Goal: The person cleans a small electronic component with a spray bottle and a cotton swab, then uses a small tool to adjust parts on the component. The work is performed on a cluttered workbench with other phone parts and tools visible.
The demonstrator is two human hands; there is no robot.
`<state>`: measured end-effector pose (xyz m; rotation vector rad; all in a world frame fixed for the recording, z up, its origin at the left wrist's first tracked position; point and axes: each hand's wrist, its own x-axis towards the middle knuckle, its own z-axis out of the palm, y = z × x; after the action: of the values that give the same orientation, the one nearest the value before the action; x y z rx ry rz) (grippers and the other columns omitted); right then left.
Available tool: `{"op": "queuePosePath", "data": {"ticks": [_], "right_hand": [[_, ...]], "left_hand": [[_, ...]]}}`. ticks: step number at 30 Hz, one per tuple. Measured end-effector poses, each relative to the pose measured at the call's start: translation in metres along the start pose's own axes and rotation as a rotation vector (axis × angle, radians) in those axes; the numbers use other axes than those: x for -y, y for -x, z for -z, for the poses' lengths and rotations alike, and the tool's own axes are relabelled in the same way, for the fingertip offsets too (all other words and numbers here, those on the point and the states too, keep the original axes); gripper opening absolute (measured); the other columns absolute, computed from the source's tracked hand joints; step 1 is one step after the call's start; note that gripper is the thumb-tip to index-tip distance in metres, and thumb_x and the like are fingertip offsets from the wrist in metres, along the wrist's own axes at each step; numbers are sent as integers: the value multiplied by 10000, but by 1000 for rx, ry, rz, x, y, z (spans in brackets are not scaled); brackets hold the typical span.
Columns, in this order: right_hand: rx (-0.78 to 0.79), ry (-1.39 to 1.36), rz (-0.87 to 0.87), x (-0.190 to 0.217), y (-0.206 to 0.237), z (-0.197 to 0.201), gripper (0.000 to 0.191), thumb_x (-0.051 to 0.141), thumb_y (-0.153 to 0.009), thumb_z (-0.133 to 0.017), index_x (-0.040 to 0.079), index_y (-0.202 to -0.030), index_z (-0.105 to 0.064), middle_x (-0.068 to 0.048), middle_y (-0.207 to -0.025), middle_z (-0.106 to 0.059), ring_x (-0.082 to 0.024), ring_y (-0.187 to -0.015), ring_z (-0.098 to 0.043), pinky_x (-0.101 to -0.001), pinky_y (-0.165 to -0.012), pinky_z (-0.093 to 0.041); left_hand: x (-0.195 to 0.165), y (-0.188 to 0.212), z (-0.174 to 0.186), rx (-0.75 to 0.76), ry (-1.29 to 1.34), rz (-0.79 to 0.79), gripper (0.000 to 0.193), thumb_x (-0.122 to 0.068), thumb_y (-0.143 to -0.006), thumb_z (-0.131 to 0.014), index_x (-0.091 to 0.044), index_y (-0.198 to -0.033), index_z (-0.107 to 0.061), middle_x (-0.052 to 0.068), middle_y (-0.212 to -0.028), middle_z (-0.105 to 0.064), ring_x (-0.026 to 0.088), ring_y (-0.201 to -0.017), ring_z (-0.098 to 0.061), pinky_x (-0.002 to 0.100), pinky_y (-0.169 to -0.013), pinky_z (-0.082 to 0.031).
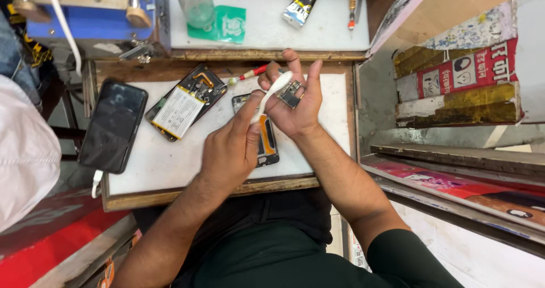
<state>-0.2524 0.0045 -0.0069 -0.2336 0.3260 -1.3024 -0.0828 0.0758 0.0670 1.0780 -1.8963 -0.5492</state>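
My left hand grips a white brush-like tool by its handle, its head pointing up and right. The brush head touches a small dark circuit part that my right hand holds between its fingers. A red-handled screwdriver pokes out to the left of my right hand. Under both hands lies an opened phone frame with an orange strip on the white work mat.
An opened phone with its battery showing lies left of my hands. A black phone with a white cable rests at the mat's left edge. A clear bottle, a green packet and a tube sit on the far shelf.
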Motion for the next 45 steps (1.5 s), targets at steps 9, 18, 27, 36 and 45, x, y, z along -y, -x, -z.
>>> {"op": "queuePosePath", "data": {"ticks": [9, 18, 27, 36, 45], "right_hand": [[116, 3, -4, 1, 0, 1, 653, 757, -1030, -309, 215, -1301, -553, -33, -922, -474, -199, -888, -526, -519, -929, -548], [125, 8, -19, -4, -2, 5, 637, 757, -1035, -300, 230, -1293, -550, -22, -908, -467, -197, -858, -523, -509, -927, -533], [139, -13, -25, 2, -2, 5, 646, 764, -1031, -305, 223, -1299, -535, -14, -890, -457, -186, -841, -514, -495, -913, -525], [137, -3, -60, 1, -2, 2, 662, 775, -1019, -306, 224, -1315, -524, -16, -880, -448, -183, -826, -502, -491, -898, -523], [132, -20, -64, 1, -1, 4, 667, 777, -1022, -312, 235, -1324, -557, -18, -890, -446, -187, -831, -500, -471, -867, -522]], "left_hand": [[25, 28, -57, 175, -381, 80, 770, -55, -871, -679, -289, -1566, -444, 102, -910, -642, 274, -670, -688, 406, -558, -575], [19, 17, -54, 265, -357, 170, 774, -45, -897, -691, -251, -1593, -424, 118, -868, -646, 301, -647, -699, 434, -546, -582], [16, 19, -52, 258, -346, 126, 771, -52, -898, -683, -236, -1591, -400, 126, -879, -654, 319, -626, -694, 445, -529, -578], [18, 21, -50, 250, -354, 127, 747, -69, -888, -678, -221, -1573, -422, 147, -912, -672, 329, -595, -684, 447, -491, -566], [15, 19, -49, 338, -357, 185, 713, -97, -921, -657, -225, -1580, -418, 131, -833, -659, 320, -575, -685, 449, -484, -564]]}}
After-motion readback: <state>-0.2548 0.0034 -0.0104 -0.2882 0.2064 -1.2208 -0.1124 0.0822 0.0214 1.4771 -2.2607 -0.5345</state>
